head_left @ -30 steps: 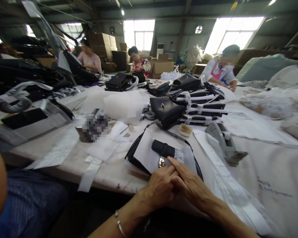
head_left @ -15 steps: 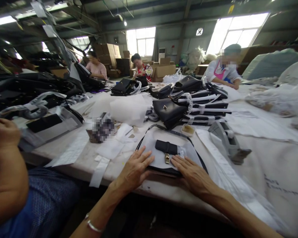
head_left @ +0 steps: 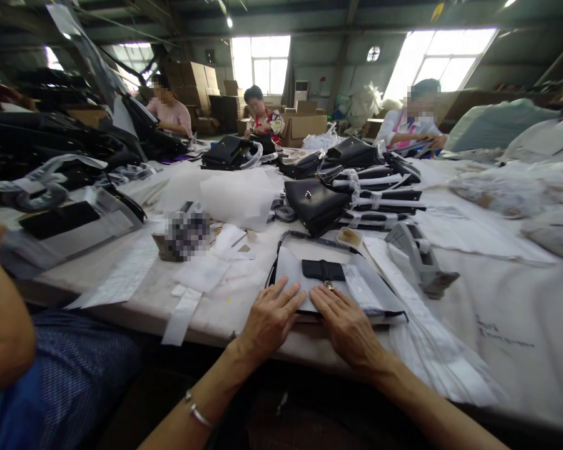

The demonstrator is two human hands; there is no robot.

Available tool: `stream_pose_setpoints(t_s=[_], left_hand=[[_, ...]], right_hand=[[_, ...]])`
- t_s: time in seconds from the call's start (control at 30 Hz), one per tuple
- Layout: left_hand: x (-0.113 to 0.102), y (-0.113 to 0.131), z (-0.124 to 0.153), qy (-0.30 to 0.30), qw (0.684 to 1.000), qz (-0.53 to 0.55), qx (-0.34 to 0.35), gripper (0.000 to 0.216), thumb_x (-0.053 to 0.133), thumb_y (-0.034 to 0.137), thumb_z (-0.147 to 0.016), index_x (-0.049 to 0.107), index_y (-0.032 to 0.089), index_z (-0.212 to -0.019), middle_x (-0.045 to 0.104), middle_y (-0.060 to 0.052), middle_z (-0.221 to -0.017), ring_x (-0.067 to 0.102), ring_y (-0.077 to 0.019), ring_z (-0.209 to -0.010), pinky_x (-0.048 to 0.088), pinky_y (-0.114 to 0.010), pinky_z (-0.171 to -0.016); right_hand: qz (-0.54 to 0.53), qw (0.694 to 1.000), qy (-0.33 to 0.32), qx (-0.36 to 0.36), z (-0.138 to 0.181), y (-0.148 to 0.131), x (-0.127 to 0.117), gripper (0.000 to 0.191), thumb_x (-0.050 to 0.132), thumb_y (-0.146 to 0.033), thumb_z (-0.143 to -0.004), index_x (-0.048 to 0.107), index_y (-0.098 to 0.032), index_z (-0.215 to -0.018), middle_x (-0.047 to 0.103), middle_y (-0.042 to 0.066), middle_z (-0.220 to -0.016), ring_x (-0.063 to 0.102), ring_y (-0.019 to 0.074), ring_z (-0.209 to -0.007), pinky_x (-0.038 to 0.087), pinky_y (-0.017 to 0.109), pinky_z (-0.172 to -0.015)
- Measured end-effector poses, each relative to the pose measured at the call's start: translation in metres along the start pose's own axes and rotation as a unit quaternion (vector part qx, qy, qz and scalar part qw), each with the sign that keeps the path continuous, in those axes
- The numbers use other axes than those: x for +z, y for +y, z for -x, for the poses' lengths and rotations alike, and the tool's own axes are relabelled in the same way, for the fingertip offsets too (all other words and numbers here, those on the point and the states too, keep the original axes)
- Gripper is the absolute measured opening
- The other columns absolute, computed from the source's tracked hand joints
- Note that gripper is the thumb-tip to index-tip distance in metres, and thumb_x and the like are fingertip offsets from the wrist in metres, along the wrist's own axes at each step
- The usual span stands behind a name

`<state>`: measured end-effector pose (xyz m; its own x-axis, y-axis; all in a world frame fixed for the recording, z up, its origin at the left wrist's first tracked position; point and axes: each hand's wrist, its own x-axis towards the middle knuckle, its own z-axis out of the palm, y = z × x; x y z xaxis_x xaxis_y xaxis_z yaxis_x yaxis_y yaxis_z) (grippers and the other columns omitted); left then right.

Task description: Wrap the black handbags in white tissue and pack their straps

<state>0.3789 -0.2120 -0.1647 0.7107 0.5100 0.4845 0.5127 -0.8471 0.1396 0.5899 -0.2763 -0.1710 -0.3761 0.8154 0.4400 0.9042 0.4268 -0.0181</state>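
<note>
A black handbag (head_left: 398,314) lies flat at the table's front edge, its front covered by a sheet of translucent white wrapping (head_left: 291,265). The dark closure strap (head_left: 322,270) shows on top, with clear film to its right and a gold clasp (head_left: 328,285) at its lower end. My left hand (head_left: 273,319) rests flat on the bag's lower left, fingers stretched out. On the lower middle, just under the clasp, lies my right hand (head_left: 344,322), also flat and partly hiding the bag's lower edge. Neither hand grasps anything.
Behind the bag sits a pile of black handbags (head_left: 316,206) with wrapped handles. A grey tape dispenser (head_left: 415,259) stands to the right, beside long white strips (head_left: 431,350). A small dish (head_left: 349,237) is near the bag. At left is a co-worker's arm (head_left: 4,312); others sit across the table.
My right hand has slid left, closer to my left hand and below the clasp. The bag looks shifted, with its right corner now showing. The view has tilted slightly.
</note>
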Motion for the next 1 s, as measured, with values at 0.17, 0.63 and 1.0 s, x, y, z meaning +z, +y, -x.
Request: stream_pose_setpoints(t_s=[0.17,0.63,1.0], left_hand=[[0.005,-0.018,0.011,0.027,0.999,0.006,0.044,0.039,0.047,0.016,-0.096,0.055,0.025,-0.133,0.060,-0.003,-0.136,0.045,-0.0284,-0.135,0.045,-0.045,-0.103],[0.015,-0.022,0.007,0.038,0.993,-0.034,0.105,0.033,0.045,0.012,-0.095,0.061,0.015,-0.123,0.068,-0.010,-0.118,0.060,-0.0219,-0.116,0.051,-0.037,-0.097],[0.018,0.004,0.022,0.017,0.967,-0.237,0.087,0.039,0.039,0.018,-0.099,0.051,0.010,-0.135,0.056,-0.018,-0.137,0.050,-0.0284,-0.131,0.041,-0.047,-0.106]], right_hand=[[0.040,0.998,0.036,-0.016,0.007,-0.006,0.004,0.056,0.037,-0.003,-0.090,0.047,-0.015,-0.143,0.053,0.010,-0.144,0.047,0.0256,-0.135,0.041,0.046,-0.109],[0.004,1.000,0.025,0.007,-0.001,-0.007,0.008,0.044,0.050,-0.010,-0.090,0.058,-0.020,-0.133,0.065,0.007,-0.132,0.057,0.0243,-0.124,0.042,0.041,-0.104],[0.012,0.998,0.061,-0.003,0.005,-0.010,0.014,0.048,0.045,-0.004,-0.087,0.061,-0.022,-0.130,0.065,0.005,-0.132,0.058,0.0230,-0.121,0.038,0.040,-0.105]])
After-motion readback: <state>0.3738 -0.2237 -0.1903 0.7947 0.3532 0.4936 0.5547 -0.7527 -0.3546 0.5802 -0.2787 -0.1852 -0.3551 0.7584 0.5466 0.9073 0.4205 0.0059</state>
